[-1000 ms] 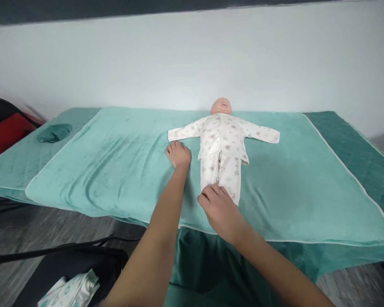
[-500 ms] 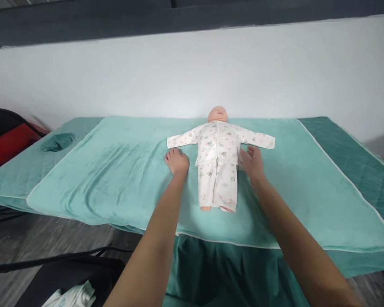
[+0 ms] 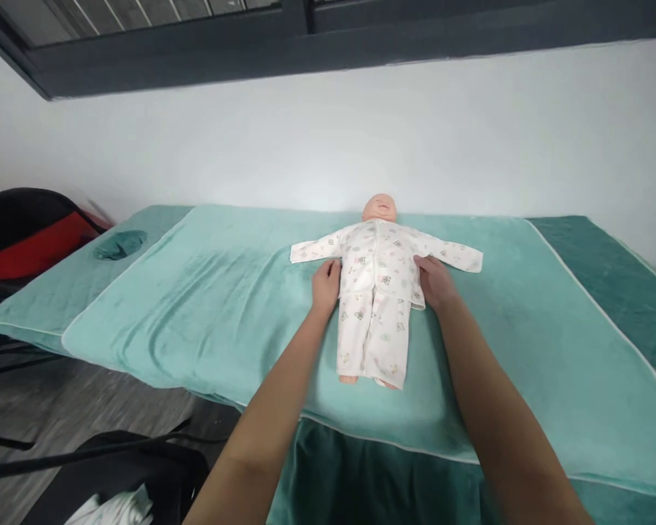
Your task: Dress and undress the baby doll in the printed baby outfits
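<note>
A baby doll point(image 3: 379, 206) lies on its back on a light teal towel point(image 3: 208, 306), dressed in a white printed top point(image 3: 380, 259) and matching trousers point(image 3: 372, 335), sleeves spread sideways. My left hand point(image 3: 326, 284) rests against the doll's left flank, fingers together along the top's hem. On the other flank my right hand point(image 3: 434, 283) touches the hem, fingers curled against the cloth. Whether either hand pinches the fabric is unclear. Bare doll feet point(image 3: 350, 379) peek out below the trousers.
The towel covers a dark green padded table point(image 3: 606, 255) with a round face hole point(image 3: 120, 244) at the far left. A red and black chair point(image 3: 27, 244) stands left. A black seat point(image 3: 114, 474) with white cloth point(image 3: 120, 507) lies below left. A white wall runs behind.
My left hand slid right from the towel to the doll's side. My right hand left the trouser legs, went to the right flank and settled on the top's hem. The view tilted upward.
</note>
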